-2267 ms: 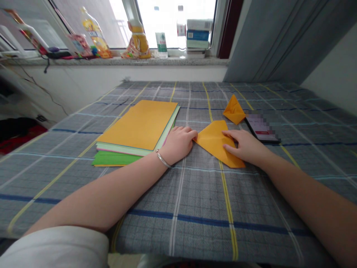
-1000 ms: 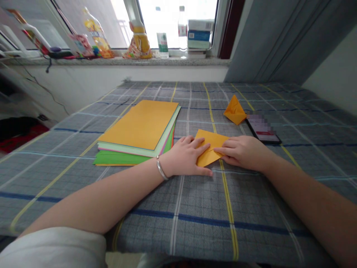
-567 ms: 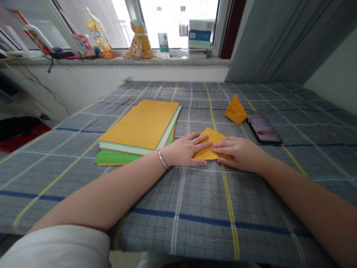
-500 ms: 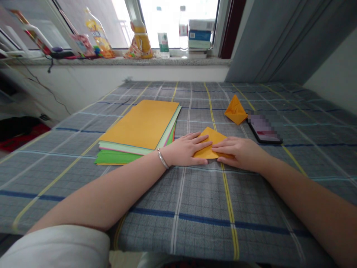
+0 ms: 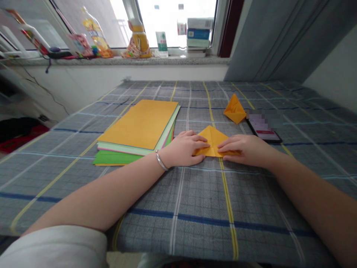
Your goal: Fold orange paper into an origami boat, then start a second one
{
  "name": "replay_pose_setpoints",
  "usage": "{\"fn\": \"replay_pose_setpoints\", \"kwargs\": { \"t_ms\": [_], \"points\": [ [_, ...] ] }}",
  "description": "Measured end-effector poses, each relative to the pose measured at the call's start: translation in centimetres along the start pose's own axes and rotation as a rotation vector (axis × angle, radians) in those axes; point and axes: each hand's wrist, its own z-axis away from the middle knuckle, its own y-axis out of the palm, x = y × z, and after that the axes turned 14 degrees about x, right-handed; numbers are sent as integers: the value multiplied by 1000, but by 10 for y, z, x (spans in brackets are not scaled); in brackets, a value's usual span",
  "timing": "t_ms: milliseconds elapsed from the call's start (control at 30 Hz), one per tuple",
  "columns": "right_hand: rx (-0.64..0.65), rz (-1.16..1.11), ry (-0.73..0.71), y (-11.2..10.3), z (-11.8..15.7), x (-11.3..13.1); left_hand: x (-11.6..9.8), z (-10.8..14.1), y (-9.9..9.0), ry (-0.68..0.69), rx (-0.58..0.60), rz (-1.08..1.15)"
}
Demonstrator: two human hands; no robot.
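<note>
A folded sheet of orange paper (image 5: 212,138) lies on the cloth in front of me, with a peak at its far side and a crease down its middle. My left hand (image 5: 192,147) holds its left part, fingers bent over the top and thumb by the near edge. On the right part, my right hand (image 5: 240,149) has its fingers together over the paper, thumb low at the near edge. The paper's outer corners are partly hidden under both hands. Beyond my right hand stands a folded orange paper piece (image 5: 235,109), pointed at the top.
Left of my hands is a stack of coloured paper (image 5: 139,123), orange on top. A phone (image 5: 263,128) lies to the right, close to the folded piece. A checked cloth (image 5: 203,201) covers the table. Bottles and boxes (image 5: 198,33) line the windowsill (image 5: 173,61).
My right hand has slid a little to the right across the paper. My left fingers have drawn back and bent more, so the middle crease shows.
</note>
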Motion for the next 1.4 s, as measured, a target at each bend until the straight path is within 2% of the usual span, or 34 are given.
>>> {"fn": "replay_pose_setpoints", "kwargs": {
  "t_ms": [167, 333, 500, 767, 900, 1033, 1267, 1400],
  "points": [
    [-3, -42, 37, -1, 0, -4, -1, 0, -3, -14, 10, 18],
    [-7, -42, 16, -2, 0, -4, -2, 1, -3, -18, 10, -6],
    [-54, 74, 74, -1, -1, 5, -6, 1, 0, -31, -50, -67],
    [-54, 222, -18, 4, -5, 19, -6, -3, 5, 42, -26, -218],
    [-29, 160, 3, 4, -4, 16, -1, -4, 3, 95, -7, -194],
    [-12, 24, 15, 1, -3, 7, 4, -3, 0, 88, -18, -110],
    [30, -70, 129, -7, 5, -11, 11, -3, -4, -3, -20, 13],
    [-25, -143, 266, -6, 6, -16, 14, -5, -3, -92, -35, 92]
  ]
}}
